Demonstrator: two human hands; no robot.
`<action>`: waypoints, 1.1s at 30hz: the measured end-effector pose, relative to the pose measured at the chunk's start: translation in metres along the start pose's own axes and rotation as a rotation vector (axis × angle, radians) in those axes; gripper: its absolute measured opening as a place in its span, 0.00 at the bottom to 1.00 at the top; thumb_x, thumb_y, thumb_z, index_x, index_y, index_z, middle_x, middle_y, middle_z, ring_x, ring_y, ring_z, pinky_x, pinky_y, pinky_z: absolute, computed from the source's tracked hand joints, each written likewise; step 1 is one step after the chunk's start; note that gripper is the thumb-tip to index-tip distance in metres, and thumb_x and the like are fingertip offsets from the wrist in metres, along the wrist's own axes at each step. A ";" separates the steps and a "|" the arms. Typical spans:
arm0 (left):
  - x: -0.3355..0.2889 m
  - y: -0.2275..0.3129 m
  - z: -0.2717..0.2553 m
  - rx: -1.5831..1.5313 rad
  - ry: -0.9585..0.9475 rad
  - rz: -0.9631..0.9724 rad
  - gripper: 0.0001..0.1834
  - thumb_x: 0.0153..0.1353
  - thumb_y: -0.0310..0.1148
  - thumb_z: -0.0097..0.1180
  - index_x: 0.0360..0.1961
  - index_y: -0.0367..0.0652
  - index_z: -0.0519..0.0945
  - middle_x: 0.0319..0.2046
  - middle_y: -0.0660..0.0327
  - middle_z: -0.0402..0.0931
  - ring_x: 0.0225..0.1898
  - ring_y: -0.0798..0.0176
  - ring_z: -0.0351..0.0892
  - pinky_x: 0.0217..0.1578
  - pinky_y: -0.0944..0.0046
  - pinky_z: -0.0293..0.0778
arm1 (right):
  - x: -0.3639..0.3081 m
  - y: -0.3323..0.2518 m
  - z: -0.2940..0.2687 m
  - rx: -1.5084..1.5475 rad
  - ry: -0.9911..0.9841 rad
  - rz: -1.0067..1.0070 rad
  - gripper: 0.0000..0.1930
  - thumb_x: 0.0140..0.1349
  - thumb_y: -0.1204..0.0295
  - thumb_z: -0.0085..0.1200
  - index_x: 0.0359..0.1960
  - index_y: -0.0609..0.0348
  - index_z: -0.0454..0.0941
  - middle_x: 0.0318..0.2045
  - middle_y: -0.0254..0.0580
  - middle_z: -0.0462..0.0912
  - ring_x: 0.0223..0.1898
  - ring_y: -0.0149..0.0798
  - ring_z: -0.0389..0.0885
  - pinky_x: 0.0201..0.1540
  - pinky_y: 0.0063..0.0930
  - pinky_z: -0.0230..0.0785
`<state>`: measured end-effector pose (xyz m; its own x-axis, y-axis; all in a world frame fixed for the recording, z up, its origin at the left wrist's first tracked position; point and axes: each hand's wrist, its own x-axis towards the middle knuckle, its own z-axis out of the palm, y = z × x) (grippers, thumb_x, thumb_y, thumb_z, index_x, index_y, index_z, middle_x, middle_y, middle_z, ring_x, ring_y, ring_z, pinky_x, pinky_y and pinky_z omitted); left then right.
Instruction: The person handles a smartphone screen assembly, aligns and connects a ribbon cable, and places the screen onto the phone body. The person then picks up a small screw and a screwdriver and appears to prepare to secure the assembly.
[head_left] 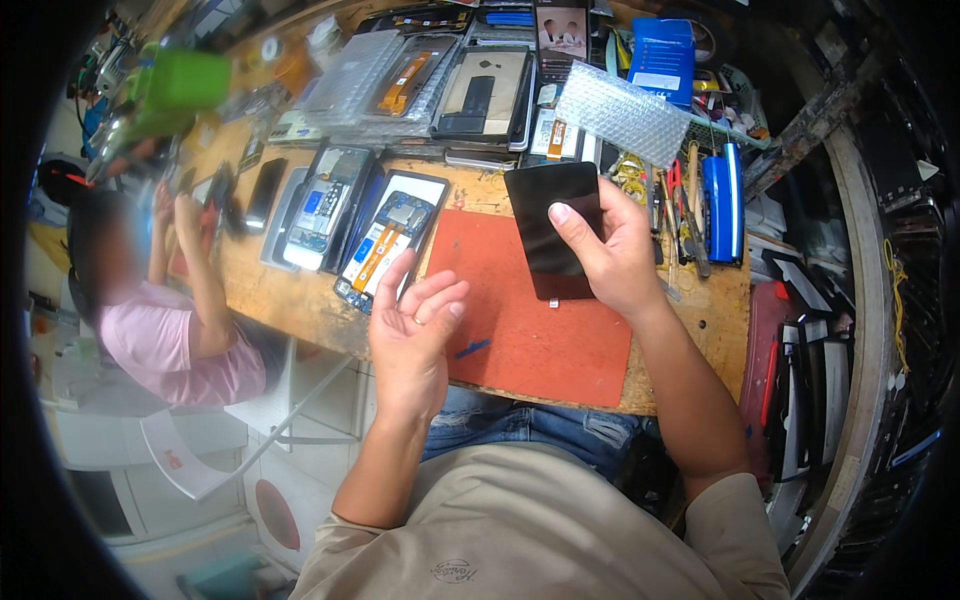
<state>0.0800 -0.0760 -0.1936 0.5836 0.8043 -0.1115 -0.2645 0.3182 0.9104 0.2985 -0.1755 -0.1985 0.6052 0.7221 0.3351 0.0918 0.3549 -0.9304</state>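
Observation:
My right hand point(622, 250) grips a glossy black phone screen point(545, 225) by its right side, thumb across its face and the other fingers behind. A small white tab sticks out at its lower edge. The screen is held above the orange-red work mat point(590, 350). My left hand point(415, 325) is raised at the mat's left edge, palm turned up, fingers loosely bent and apart, with nothing in it. Just beyond it lies an opened phone point(385, 240) with its circuit board and an orange ribbon cable showing. A small blue strip point(471, 349) rests on the mat.
Another opened phone point(325, 210) lies farther left. Bubble-wrapped parts point(405, 85) are stacked at the back, beside a propped phone point(562, 35) playing video. Screwdrivers and pliers point(680, 215) crowd the right. A person in pink point(185, 340) works at the bench's left side.

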 end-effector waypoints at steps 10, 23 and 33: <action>-0.001 0.002 0.007 -0.047 0.005 -0.041 0.35 0.64 0.16 0.68 0.70 0.32 0.67 0.53 0.47 0.82 0.55 0.63 0.85 0.59 0.64 0.81 | 0.001 0.005 -0.001 -0.039 0.014 -0.022 0.13 0.74 0.73 0.61 0.55 0.66 0.82 0.44 0.37 0.90 0.44 0.26 0.85 0.50 0.26 0.78; 0.001 -0.003 0.000 -0.062 0.022 -0.051 0.16 0.75 0.27 0.61 0.59 0.33 0.76 0.51 0.50 0.86 0.54 0.59 0.88 0.60 0.60 0.84 | 0.001 0.005 0.000 -0.041 0.013 -0.003 0.12 0.74 0.73 0.61 0.54 0.66 0.82 0.43 0.37 0.90 0.43 0.26 0.84 0.48 0.26 0.79; -0.001 -0.006 0.006 0.061 0.028 -0.015 0.16 0.74 0.27 0.62 0.59 0.34 0.76 0.46 0.55 0.86 0.48 0.60 0.89 0.55 0.62 0.84 | 0.002 0.006 0.000 -0.034 0.017 -0.017 0.11 0.74 0.73 0.60 0.54 0.66 0.82 0.43 0.37 0.90 0.43 0.26 0.84 0.48 0.26 0.78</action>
<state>0.0861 -0.0815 -0.1968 0.5655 0.8135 -0.1360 -0.2081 0.3003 0.9309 0.3000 -0.1720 -0.2037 0.6170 0.7054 0.3489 0.1288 0.3469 -0.9290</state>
